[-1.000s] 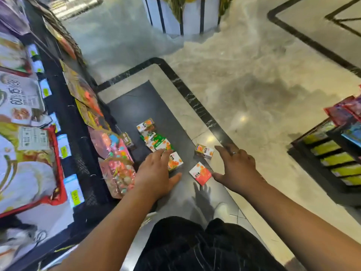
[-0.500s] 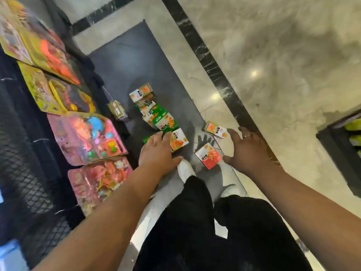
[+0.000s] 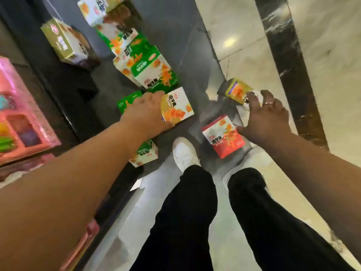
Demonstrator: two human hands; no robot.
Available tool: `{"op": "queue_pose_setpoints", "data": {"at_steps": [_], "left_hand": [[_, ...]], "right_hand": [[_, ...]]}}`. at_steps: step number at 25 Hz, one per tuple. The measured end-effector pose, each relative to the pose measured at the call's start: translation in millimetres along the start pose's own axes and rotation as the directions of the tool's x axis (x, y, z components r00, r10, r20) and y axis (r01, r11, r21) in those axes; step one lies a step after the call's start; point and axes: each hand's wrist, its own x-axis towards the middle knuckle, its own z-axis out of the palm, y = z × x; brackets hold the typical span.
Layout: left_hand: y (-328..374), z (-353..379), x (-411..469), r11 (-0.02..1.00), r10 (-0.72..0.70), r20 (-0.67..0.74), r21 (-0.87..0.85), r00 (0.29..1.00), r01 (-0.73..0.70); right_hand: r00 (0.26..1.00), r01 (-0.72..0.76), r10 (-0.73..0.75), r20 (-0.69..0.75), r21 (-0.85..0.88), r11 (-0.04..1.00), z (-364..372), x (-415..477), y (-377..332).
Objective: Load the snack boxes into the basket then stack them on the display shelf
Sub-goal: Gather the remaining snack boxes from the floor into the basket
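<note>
Frame centre, on the dark floor (image 3: pixel 185 45): yellow-and-white cardboard snack box (image 3: pixel 178 108) lies under left hand (image 3: pixel 146 114), fingers (image 3: pixel 156 94) at its upper edge, thumb at its lower; grip unconfirmed. Right hand (image 3: pixel 267 118) open, spread between red cardboard snack box (image 3: pixel 222 137) and gold cardboard snack box (image 3: pixel 235 90).

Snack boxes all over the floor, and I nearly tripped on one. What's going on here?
A person bends over snack boxes scattered on the floor. The left hand lies on a yellow-and-white box; whether it grips it is unclear. The right hand is spread open, fingertips at a small yellow box, thumb beside a red box. More green boxes lie beyond. No basket is in view, so none looks loaded yet.
</note>
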Motion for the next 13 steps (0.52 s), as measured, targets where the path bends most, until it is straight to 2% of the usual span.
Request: {"op": "queue_pose_setpoints", "data": {"at_steps": [3, 6, 10, 13], "left_hand": [[-7.0, 53.4, 59.8, 0.998, -0.028, 0.044, 0.049, 0.999, 0.025], [-12.6, 86.0, 121.7, 0.992, -0.050, 0.028, 0.120, 0.998, 0.046], [-23.5, 104.4, 178.7, 0.970, -0.182, 0.080, 0.177, 0.980, 0.166], [-34.4, 102.8, 195.5, 0.969, -0.228, 0.119, 0.122, 0.966, 0.214]], "right_hand": [[0.996, -0.027, 0.030, -0.084, 0.036, 0.999, 52.5, 49.1, 17.1], [0.988, -0.002, 0.009, -0.151, 0.047, 0.999, 85.8, 96.8, 36.1], [0.993, -0.002, 0.010, -0.119, 0.069, 0.998, 104.8, 146.0, 52.5], [0.991, 0.021, -0.014, -0.136, 0.048, 0.999, 116.3, 154.4, 55.2]]}}
